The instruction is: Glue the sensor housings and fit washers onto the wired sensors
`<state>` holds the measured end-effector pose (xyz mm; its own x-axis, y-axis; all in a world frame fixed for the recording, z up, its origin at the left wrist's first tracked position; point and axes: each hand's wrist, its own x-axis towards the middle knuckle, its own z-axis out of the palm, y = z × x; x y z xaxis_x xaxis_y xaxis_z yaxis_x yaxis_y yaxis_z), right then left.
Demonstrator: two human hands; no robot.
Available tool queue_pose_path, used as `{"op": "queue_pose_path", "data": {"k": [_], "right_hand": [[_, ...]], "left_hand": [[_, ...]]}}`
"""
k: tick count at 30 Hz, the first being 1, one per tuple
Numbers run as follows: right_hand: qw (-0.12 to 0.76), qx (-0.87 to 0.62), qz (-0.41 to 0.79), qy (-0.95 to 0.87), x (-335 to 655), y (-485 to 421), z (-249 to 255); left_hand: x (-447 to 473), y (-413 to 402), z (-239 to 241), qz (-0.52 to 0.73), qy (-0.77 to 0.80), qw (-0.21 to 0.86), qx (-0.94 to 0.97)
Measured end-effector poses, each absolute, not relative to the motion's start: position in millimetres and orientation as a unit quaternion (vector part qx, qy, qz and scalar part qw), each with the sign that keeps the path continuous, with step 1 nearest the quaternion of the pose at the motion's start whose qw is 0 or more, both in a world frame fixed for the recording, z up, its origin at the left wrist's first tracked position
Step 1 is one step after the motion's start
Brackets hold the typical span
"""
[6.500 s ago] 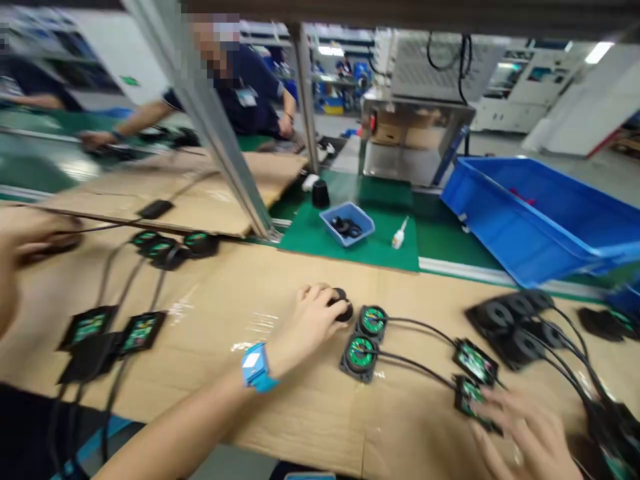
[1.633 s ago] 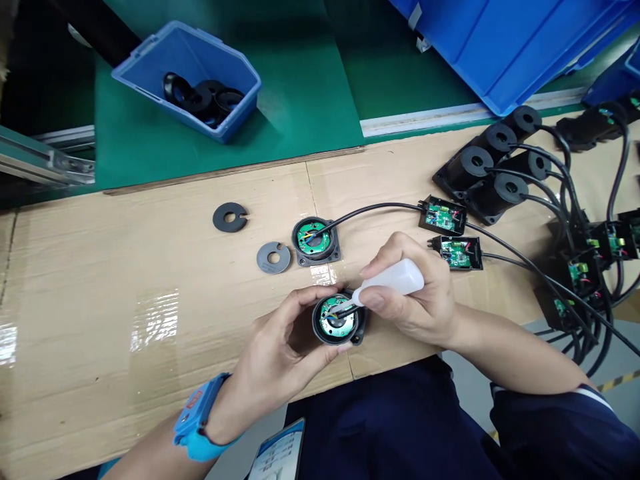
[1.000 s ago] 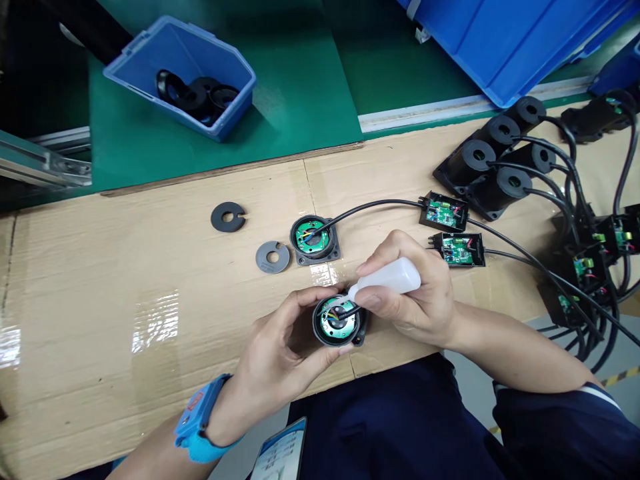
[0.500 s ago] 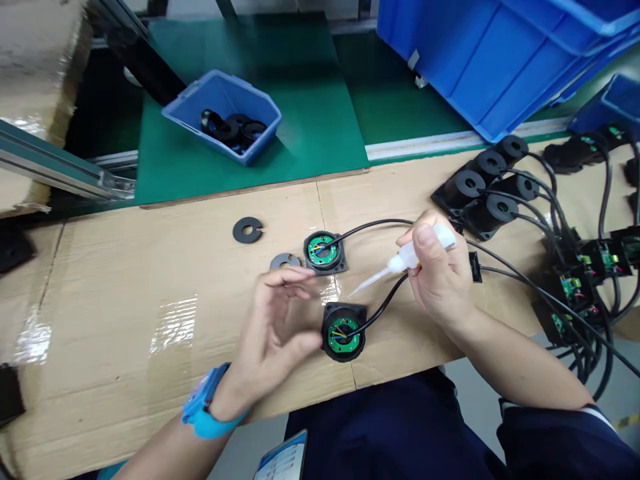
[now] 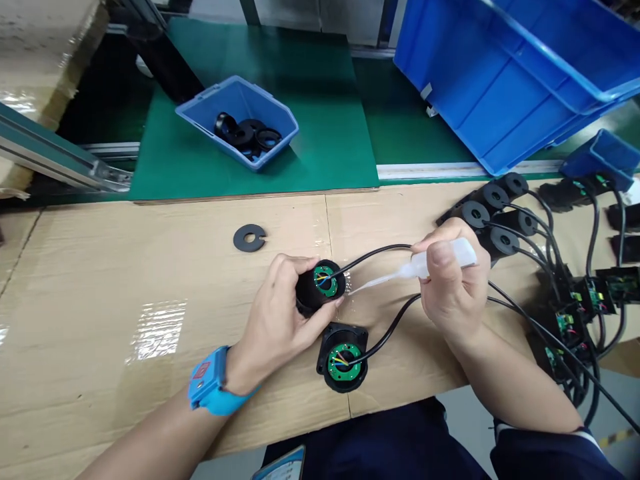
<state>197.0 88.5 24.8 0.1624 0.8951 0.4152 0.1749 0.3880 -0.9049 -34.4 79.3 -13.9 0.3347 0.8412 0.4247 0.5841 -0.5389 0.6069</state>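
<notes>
My left hand, with a blue watch on its wrist, grips a round black housing and tilts it to the right. Inside its open end is a green circuit board with coloured wires and a black cable. My right hand is closed around a small white squeeze bottle. The bottle's thin nozzle tip points left, close to the held housing's rim. Just below, a second black housing lies board side up, its cable running right under my right hand. A dark slotted ring lies flat to the upper left.
A blue bin with several black rings stands on the green board. Behind on the right is a large blue crate. Several black cylinders and tangled cables with circuit boards occupy the right side.
My left hand has moved onto the upper housing, closed on it and tipped it over. My right hand with the bottle stays near, nozzle now beside that housing.
</notes>
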Motion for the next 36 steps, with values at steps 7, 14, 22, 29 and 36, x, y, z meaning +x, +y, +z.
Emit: {"op": "queue_pose_path", "data": {"k": [7, 14, 22, 29, 36], "right_hand": [[0.551, -0.424, 0.27, -0.666, 192, 84, 29], [0.507, -0.408, 0.247, -0.718, 190, 86, 34], [0.491, -0.415, 0.236, -0.729, 189, 85, 36], [0.484, -0.411, 0.158, -0.756, 190, 86, 30], [0.524, -0.406, 0.205, -0.72, 193, 82, 27]], "left_hand": [[-38, 74, -3, 0.365, 0.428, 0.18, 0.807], [-38, 69, -2, 0.367, 0.421, 0.19, 0.807], [-38, 68, -2, 0.368, 0.425, 0.189, 0.805], [-38, 69, 1, 0.36, 0.439, 0.236, 0.789], [-41, 69, 0, 0.345, 0.464, 0.303, 0.757]]}}
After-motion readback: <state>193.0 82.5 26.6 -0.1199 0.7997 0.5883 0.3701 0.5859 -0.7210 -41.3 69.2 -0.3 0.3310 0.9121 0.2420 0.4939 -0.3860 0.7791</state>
